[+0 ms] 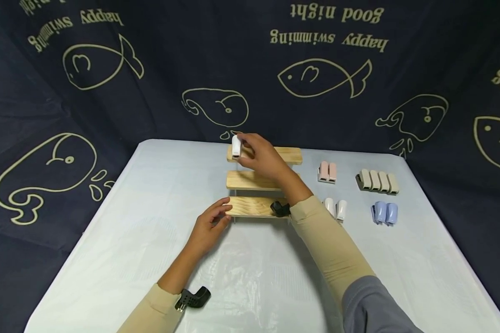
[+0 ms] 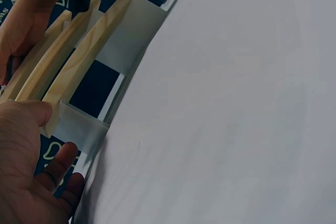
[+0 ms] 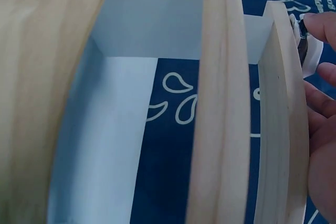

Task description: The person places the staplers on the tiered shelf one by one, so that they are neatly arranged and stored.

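Observation:
A three-step wooden display rack with clear side panels stands on the table. At the left end of its top board, my right hand holds a small white stapler between thumb and fingers. The right wrist view shows the same white stapler close against the top board, partly hidden by the fingers. My left hand touches the left end of the lowest board; in the left wrist view its other fingers are spread loosely beside the clear panel.
Right of the rack are two pink staplers, a row of several grey-beige ones, two blue ones and white ones partly behind the right forearm. A dark printed cloth hangs behind the white-covered table.

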Demonstrator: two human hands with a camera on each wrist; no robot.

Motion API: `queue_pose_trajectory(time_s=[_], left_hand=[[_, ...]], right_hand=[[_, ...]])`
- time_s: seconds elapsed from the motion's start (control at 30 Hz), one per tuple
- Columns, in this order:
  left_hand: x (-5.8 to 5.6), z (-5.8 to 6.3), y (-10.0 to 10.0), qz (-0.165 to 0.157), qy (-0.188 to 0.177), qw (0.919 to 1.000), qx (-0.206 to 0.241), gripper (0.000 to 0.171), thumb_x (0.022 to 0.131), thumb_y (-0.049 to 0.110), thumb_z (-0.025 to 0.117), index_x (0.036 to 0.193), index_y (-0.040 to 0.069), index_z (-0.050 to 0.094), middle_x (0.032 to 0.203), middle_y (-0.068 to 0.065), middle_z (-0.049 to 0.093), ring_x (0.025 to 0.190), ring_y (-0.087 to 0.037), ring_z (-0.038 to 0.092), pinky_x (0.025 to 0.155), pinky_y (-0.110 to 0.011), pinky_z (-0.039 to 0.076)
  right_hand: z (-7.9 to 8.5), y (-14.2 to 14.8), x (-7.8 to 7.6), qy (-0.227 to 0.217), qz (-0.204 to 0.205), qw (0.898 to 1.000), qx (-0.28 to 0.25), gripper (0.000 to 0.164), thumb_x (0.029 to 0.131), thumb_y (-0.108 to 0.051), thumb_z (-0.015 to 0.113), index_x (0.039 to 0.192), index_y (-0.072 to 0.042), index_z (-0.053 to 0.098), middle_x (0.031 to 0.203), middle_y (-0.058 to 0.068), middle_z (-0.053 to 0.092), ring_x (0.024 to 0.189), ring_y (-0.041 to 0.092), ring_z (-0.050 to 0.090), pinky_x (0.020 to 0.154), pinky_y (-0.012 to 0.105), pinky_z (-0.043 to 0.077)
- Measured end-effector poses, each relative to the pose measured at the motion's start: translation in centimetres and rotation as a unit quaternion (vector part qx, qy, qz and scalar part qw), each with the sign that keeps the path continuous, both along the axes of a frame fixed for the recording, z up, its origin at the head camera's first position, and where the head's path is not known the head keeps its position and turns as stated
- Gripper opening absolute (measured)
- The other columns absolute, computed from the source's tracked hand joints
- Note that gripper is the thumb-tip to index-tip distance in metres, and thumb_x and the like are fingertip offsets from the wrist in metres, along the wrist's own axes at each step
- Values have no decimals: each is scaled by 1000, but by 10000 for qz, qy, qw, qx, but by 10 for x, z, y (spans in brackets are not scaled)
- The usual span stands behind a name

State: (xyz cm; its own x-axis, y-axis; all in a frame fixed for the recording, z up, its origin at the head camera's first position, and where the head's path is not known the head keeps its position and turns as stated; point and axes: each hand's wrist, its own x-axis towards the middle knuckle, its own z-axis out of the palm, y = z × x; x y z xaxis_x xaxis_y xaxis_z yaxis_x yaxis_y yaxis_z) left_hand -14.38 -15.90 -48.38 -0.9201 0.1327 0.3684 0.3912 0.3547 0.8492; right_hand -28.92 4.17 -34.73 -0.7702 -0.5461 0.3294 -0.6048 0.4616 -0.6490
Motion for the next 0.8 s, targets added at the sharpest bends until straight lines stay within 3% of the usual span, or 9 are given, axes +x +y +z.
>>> queue_pose_trajectory(time_s=[0.3, 0.57, 0.8], left_hand=[[1, 0, 1, 65, 86, 9999, -68, 29, 96, 10, 68, 124, 6, 67, 145, -2, 53, 106, -21, 62, 85, -29, 53], [0, 1, -1, 52, -156, 9999, 29, 28, 97, 10, 66, 124, 6, 67, 145, 4, 52, 109, -19, 61, 88, -29, 53], [0, 1, 0, -22, 15, 10000, 10, 28, 96, 9, 67, 124, 4, 66, 145, -2, 52, 109, -23, 61, 87, -28, 53]], right_hand=[[-10, 22, 23, 234, -33, 9989, -392, 62, 93, -19, 73, 147, -6, 46, 146, 7, 46, 124, 24, 54, 102, 37, 46], [-26, 45, 56, 355, -203, 9961, -785, 57, 91, -16, 75, 143, -8, 51, 144, 4, 49, 123, 22, 55, 87, 37, 55], [-41, 86, 77, 242, -641, 9951, -710, 59, 89, -13, 76, 143, -12, 52, 143, 3, 50, 120, 24, 57, 97, 44, 49]])
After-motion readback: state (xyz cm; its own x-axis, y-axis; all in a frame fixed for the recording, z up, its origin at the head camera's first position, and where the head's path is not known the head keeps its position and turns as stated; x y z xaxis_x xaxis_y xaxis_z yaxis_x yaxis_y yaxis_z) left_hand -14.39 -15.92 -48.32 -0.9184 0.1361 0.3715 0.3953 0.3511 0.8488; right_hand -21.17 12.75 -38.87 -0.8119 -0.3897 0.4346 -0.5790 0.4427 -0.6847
